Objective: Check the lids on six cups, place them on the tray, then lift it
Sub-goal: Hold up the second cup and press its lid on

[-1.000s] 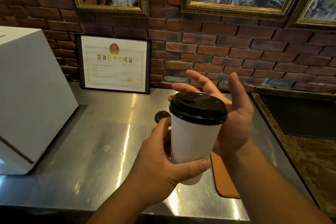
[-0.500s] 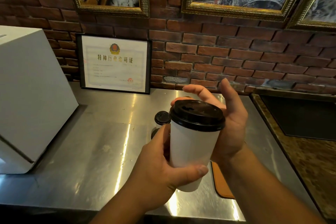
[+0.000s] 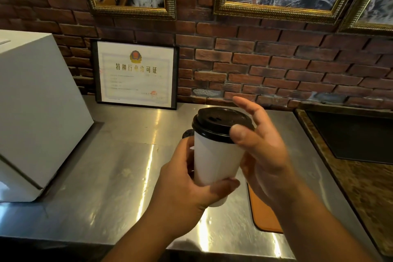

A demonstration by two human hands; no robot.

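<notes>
One cup (image 3: 217, 161), lid (image 3: 219, 123) on, contents hidden, held upright above table (image 3: 119, 168) centre by left hand (image 3: 187, 189). Right hand (image 3: 261, 151) spread wide, thumb on lid rim at 3 o'clock. Tray (image 3: 263, 215) at 5 o'clock.

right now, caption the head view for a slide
Left hand holds a white cup; right hand thumbs its black lid.
</notes>
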